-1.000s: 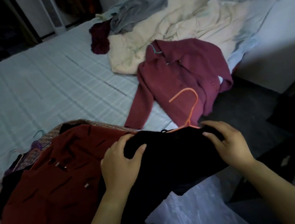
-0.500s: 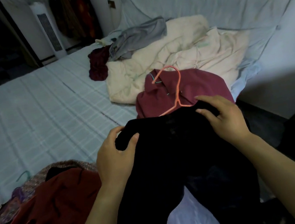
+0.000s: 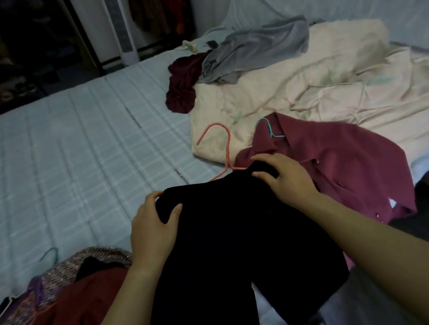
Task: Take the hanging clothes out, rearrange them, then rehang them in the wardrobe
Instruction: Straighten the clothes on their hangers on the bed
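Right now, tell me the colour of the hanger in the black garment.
The hanger is salmon orange, seen best in the head view.

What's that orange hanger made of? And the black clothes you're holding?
The orange hanger looks like thin wire with a matte coating, maybe plastic: it is slim and bent into a hook. The black garment seems soft, dull cloth; it drapes limply.

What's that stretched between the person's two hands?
Head view: the top edge of a black fabric garment spans from the left hand to the right hand, on a thin orange hanger whose hook sticks up.
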The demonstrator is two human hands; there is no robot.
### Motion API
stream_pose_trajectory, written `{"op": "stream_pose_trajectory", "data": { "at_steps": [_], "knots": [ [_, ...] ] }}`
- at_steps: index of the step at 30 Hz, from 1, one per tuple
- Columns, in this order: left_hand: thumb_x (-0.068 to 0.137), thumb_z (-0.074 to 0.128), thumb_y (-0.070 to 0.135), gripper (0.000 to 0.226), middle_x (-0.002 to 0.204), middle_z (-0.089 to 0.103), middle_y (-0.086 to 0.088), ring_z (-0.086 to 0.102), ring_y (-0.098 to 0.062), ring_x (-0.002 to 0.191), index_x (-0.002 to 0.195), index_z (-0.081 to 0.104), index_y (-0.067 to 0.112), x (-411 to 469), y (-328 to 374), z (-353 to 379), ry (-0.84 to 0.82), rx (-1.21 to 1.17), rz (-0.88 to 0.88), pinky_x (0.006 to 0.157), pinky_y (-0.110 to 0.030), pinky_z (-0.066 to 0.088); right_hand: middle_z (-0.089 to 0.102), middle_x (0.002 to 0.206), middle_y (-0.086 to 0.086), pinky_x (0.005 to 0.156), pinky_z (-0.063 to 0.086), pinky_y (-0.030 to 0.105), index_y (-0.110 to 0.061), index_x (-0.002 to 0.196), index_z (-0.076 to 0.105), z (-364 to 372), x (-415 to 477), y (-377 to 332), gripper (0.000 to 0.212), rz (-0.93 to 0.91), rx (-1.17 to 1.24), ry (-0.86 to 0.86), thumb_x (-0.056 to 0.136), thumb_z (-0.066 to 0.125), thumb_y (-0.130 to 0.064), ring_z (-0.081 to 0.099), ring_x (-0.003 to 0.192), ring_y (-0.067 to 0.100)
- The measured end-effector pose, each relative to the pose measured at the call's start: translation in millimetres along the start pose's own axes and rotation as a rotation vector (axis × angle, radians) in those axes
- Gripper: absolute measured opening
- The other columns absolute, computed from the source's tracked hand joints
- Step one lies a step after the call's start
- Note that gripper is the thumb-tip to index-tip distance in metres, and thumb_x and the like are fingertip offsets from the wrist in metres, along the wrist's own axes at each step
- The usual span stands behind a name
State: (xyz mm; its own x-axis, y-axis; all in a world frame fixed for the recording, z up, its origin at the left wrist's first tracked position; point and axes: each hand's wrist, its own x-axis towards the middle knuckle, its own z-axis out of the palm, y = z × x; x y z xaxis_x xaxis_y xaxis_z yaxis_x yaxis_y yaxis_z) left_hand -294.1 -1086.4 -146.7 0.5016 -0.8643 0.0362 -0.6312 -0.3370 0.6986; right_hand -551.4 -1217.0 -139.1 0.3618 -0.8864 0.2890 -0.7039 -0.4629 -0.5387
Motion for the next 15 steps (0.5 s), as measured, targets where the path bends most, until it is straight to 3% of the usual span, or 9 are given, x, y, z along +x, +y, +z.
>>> {"op": "stream_pose_trajectory", "data": {
  "at_steps": [7,10,15],
  "knots": [
    [0.088,0.059,0.036,0.057,0.126,0.049,-0.023,0.045,-0.041,0.116,0.136,0.041,0.012,48,4,81,0.016,0.220,-0.166,0.095,-0.049,0.039,0.063,0.105,0.004,0.086,0.045,0.033,-0.024,0.125,0.058,50,61,82,0.042,-0.039,0.080,-0.222,0.085,0.065,-0.032,0.059,0.099,0.022],
    [0.090,0.058,0.035,0.061,0.136,0.043,-0.021,0.041,-0.039,0.124,0.141,0.037,0.009,64,27,126,-0.007,0.260,-0.213,0.099,-0.048,0.036,0.059,0.118,0.008,0.095,0.044,0.036,-0.019,0.131,0.053,57,97,132,0.051,-0.115,0.112,-0.347,0.083,0.066,-0.034,0.057,0.108,0.027],
    [0.090,0.058,0.038,0.055,0.132,0.051,-0.014,0.048,-0.031,0.120,0.137,0.043,0.013,99,85,219,-0.127,0.224,-0.189,0.097,-0.043,0.040,0.055,0.125,0.008,0.095,0.045,0.043,-0.017,0.131,0.052,30,153,244,0.052,-0.089,0.000,-0.386,0.084,0.066,-0.035,0.052,0.113,0.029]
  ]
}}
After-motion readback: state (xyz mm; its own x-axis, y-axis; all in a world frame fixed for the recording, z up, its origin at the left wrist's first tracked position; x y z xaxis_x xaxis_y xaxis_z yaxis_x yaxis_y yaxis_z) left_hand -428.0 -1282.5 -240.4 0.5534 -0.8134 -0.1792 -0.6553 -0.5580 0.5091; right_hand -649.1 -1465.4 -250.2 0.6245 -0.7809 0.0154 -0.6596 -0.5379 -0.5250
